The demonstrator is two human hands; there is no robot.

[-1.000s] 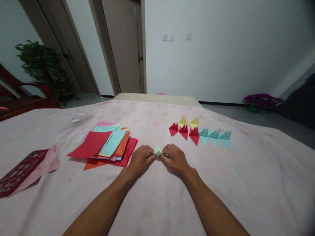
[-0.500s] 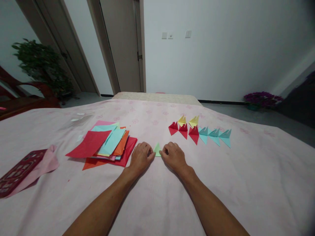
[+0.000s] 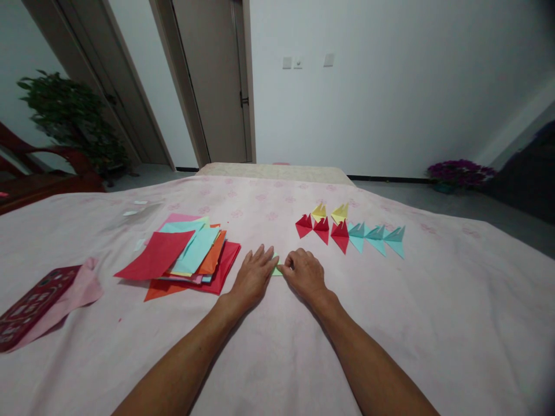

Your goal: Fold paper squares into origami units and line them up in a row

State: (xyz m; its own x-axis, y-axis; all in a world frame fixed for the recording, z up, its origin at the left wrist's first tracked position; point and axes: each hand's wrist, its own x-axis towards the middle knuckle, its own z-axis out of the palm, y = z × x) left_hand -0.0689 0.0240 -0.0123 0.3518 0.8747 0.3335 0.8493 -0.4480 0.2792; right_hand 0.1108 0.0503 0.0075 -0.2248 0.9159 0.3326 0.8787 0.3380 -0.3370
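Paper [image 3: 276,272], green, lies partly under our left hand [image 3: 255,271], fingers straight; right hand [image 3: 307,273] curled at edge, grip we cannot tell. Uneven pressing may fold it crooked.

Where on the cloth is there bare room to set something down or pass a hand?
Bare cloth lies right of the right forearm, nearer than the folded paper birds; a second patch runs between that and the left forearm. Crowded: the left hand and right hand nearly meet at the green paper, with the paper stack just left.
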